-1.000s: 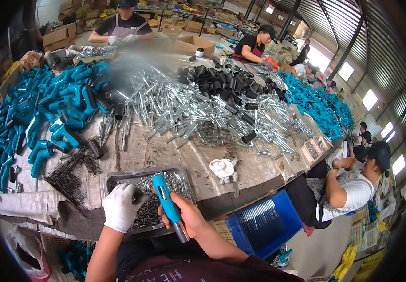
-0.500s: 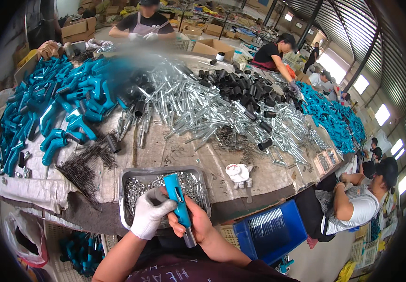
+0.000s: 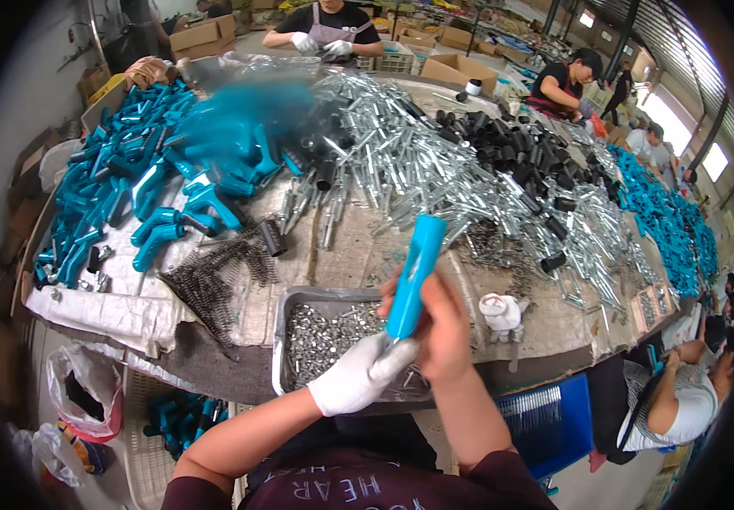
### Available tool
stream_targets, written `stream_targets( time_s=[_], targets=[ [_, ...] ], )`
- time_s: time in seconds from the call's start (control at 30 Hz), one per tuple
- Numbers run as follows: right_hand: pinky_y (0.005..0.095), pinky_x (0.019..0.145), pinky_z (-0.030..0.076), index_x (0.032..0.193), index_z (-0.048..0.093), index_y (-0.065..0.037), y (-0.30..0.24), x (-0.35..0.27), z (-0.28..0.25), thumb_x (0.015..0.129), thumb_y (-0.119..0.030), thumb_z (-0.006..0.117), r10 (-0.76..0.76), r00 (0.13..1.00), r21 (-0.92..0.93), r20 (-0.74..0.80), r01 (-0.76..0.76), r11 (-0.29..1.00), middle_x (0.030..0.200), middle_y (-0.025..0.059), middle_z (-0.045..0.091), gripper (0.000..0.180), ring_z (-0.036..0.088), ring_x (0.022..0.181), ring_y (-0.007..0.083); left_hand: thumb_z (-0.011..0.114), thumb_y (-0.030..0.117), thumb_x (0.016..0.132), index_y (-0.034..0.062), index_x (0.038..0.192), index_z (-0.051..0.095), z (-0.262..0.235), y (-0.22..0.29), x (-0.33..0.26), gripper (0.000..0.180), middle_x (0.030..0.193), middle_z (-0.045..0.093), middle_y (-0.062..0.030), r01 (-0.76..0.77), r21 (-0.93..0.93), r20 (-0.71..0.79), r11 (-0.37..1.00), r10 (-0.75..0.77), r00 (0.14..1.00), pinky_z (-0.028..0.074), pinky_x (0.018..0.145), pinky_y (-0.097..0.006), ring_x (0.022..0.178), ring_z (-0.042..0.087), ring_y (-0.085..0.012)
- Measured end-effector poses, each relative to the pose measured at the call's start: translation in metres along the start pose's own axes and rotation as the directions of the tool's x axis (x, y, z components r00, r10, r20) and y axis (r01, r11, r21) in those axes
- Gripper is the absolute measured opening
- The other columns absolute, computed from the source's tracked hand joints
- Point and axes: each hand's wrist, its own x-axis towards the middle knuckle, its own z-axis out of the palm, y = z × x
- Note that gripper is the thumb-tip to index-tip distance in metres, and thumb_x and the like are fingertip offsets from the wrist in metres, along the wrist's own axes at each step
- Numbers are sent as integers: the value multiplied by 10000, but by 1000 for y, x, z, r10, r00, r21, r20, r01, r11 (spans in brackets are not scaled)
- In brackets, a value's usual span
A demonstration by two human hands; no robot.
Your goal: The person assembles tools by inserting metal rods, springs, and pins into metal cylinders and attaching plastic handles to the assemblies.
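Note:
A teal plastic tool handle (image 3: 414,276) with a long slot near its upper end is held upright and slightly tilted over the table's front edge. My bare right hand (image 3: 443,331) wraps around it from the right side. My left hand (image 3: 360,372), in a white glove, closes at its lower end, and the glove hides that end. Beneath and behind the hands lies a grey metal tray (image 3: 280,348) with many small metal parts (image 3: 324,336). To the right of my right hand stands a small white container (image 3: 503,314) with a round top.
Teal handles (image 3: 129,178) are heaped at left, metal rods (image 3: 401,153) in the middle, black sleeves (image 3: 503,144) at right. Dark springs (image 3: 222,280) lie left of the tray. A blue bin (image 3: 554,429) stands at the lower right. Co-workers (image 3: 673,391) work around the table.
The teal handle has been raised and turned, its slotted end higher. My left glove has moved from its upper part to its lower end. The view has shifted left.

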Motion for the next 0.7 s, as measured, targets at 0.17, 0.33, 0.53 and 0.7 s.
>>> stream_targets(
  time_s=[0.17,0.33,0.53,0.7],
  targets=[
    [337,731,553,1127,588,-32,-1,59,-42,1024,-391,498,-88,995,142,-48,94,985,939,85,668,384,668,787,198,457,468,1004,46,906,602,-46,25,48,457,701,597,-108,-53,483,-92,874,110,990,510,713,-429,697,644,-319],
    [272,491,470,1075,586,-89,6,96,-101,1016,-417,526,40,986,189,-165,-9,982,877,63,625,339,582,623,131,618,442,899,56,1092,617,-152,5,130,432,984,679,-192,400,862,-505,311,477,719,540,791,-471,925,667,-368],
    [263,443,431,1053,554,-67,17,98,-94,1012,-358,557,137,983,113,-120,-124,986,847,92,625,294,574,577,137,618,506,885,44,1305,531,-210,-6,202,630,1042,690,-212,517,817,-572,255,472,672,542,823,-462,979,671,-366],
    [256,444,435,1063,547,-41,18,95,-87,1004,-339,575,196,980,28,-22,-195,980,861,113,642,305,574,574,129,605,473,893,31,1157,622,-227,-7,225,515,1009,707,-204,585,806,-572,90,376,729,541,805,-465,929,685,-374]
  ],
)
